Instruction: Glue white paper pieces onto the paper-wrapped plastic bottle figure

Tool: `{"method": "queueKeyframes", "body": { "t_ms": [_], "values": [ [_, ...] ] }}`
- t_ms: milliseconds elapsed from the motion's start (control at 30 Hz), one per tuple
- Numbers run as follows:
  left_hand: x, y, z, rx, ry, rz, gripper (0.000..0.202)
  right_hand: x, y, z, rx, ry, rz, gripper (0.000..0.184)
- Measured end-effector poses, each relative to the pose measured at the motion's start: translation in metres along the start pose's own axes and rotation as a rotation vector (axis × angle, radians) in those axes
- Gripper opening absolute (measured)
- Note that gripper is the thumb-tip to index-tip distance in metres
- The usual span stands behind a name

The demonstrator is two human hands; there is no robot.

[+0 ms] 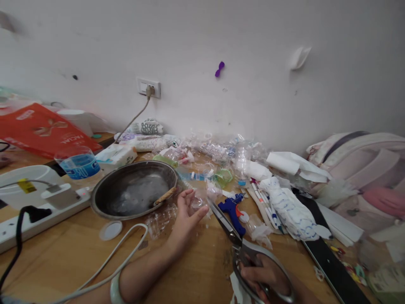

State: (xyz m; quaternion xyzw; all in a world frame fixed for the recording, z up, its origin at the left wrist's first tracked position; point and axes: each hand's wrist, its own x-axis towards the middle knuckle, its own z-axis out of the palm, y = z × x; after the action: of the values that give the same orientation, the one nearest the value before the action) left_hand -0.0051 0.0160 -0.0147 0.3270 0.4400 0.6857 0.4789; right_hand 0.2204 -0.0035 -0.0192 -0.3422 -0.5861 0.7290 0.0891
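Note:
My left hand [186,215] pinches a small piece of clear plastic [199,200] between thumb and fingers, above the middle of the table. A large pair of scissors [236,238] is in my right hand [264,274], with the fingers through the handle loops. Its blades point up and left, their tips close to the clear plastic near my left thumb. Just right of the blades lies a blue glue gun [233,211] with an orange trigger. Below and left of my left hand is a crumpled clear plastic piece [162,221].
A metal pan [106,192] with a wrapped stick on its rim stands left of centre. A power strip [23,228], white cable [126,236] and red bag [38,126] are further left. Plastic scraps, pens [264,200] and a pink backpack [363,169] lie behind and right.

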Motion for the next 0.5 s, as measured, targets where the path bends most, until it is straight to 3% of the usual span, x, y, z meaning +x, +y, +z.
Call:
{"method": "queueKeyframes", "body": {
  "t_ms": [67, 333, 500],
  "values": [
    [0.0, -0.002, 0.0, -0.033, 0.024, -0.03, 0.059, -0.001, 0.0, 0.001, -0.013, 0.034, 0.016, 0.054],
    [-0.004, 0.005, 0.003, -0.19, -0.06, -0.153, 0.044, -0.001, 0.004, 0.0, 0.002, 0.026, 0.008, 0.05],
    [-0.001, 0.002, 0.0, -0.124, -0.067, -0.143, 0.053, 0.004, 0.021, 0.002, 0.138, 0.014, -0.022, 0.071]
  ]
}}
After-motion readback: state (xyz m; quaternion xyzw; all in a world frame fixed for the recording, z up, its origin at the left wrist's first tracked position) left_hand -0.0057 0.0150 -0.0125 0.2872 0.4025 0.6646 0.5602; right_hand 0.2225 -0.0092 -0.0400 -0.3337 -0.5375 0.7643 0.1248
